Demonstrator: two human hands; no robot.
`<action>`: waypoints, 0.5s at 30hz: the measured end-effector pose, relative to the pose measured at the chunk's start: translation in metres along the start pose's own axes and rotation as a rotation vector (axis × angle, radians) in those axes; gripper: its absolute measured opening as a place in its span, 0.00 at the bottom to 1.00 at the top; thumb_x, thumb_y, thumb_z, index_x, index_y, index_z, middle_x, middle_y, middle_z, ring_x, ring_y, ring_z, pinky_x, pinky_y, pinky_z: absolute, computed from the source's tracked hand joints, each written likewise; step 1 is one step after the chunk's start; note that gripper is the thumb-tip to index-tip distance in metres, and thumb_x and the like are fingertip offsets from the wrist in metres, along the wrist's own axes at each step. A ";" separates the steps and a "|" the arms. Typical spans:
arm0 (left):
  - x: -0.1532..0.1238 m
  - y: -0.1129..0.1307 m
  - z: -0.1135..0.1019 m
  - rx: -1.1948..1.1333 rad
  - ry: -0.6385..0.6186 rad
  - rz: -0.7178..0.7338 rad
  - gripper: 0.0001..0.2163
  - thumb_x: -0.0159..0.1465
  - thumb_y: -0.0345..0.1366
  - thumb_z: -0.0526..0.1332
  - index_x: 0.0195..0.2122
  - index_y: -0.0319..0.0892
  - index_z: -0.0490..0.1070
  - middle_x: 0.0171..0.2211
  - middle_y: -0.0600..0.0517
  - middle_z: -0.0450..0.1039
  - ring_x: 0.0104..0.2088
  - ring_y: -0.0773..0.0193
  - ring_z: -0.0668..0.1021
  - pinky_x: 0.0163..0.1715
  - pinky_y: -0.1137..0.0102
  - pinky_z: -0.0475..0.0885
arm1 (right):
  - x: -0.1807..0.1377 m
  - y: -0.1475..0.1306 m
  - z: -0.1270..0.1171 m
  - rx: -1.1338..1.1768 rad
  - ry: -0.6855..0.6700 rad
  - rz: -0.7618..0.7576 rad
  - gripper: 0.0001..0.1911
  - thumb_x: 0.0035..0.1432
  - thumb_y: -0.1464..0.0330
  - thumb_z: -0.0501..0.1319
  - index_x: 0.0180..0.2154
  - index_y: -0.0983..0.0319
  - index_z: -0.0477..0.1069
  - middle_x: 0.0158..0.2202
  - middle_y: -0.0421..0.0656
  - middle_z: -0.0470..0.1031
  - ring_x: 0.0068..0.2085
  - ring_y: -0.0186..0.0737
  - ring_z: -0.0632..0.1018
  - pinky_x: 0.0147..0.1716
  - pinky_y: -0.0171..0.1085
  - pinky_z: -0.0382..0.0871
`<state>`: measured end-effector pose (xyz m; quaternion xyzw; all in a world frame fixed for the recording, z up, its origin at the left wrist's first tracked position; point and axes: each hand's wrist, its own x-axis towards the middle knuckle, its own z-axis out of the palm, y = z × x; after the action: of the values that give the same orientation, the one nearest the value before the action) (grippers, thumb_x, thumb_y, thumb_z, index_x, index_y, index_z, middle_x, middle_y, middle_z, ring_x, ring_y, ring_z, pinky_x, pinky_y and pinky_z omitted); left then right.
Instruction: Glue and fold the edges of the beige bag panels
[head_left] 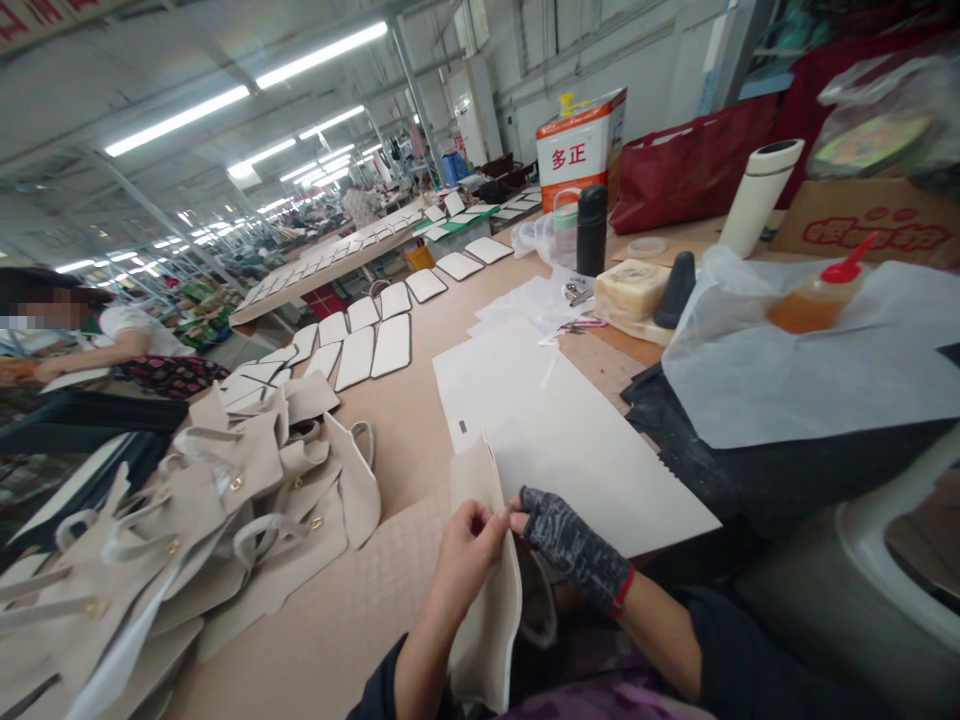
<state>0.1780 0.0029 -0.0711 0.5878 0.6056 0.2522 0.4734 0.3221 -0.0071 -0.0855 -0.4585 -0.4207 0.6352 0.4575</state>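
My left hand (466, 552) pinches the edge of a cream leather panel (480, 600) that stands on its edge at the table's near side. My right hand (564, 548), in a dark fingerless glove, pinches the same edge close beside the left fingers. The panel hangs down between my forearms toward my lap. A large white sheet (555, 430) lies flat on the table just beyond both hands.
A heap of cream bag pieces with handles (202, 510) lies at the left. Rows of white panels (360, 345) run along the table. A black bottle (591, 230), a tin can (579, 150), an orange glue bottle (814, 300) and a white flask (759, 200) stand at the right. Another person (90, 340) works at far left.
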 end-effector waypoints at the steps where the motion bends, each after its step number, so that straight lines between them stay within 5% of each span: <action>1: 0.000 0.000 -0.002 0.010 -0.010 -0.002 0.14 0.56 0.47 0.57 0.23 0.44 0.60 0.17 0.57 0.62 0.21 0.66 0.67 0.23 0.73 0.61 | -0.001 -0.001 0.001 -0.021 0.005 -0.009 0.09 0.43 0.61 0.59 0.22 0.61 0.66 0.20 0.39 0.68 0.24 0.36 0.69 0.26 0.36 0.65; 10: -0.008 0.010 -0.011 0.406 0.047 0.085 0.06 0.55 0.32 0.55 0.21 0.42 0.65 0.21 0.53 0.69 0.25 0.64 0.71 0.27 0.71 0.60 | 0.000 0.006 0.006 -0.120 0.152 -0.048 0.07 0.41 0.63 0.57 0.22 0.59 0.65 0.20 0.40 0.69 0.24 0.39 0.69 0.26 0.38 0.64; 15: -0.010 0.008 -0.014 0.220 -0.020 0.037 0.10 0.58 0.39 0.56 0.23 0.41 0.68 0.22 0.51 0.71 0.25 0.63 0.73 0.25 0.71 0.64 | 0.000 0.004 0.005 -0.197 0.185 -0.083 0.05 0.43 0.64 0.58 0.22 0.59 0.67 0.22 0.40 0.71 0.26 0.40 0.70 0.29 0.39 0.64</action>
<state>0.1680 -0.0014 -0.0555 0.6498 0.6139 0.1869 0.4074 0.3162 -0.0085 -0.0885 -0.5399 -0.4557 0.5263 0.4731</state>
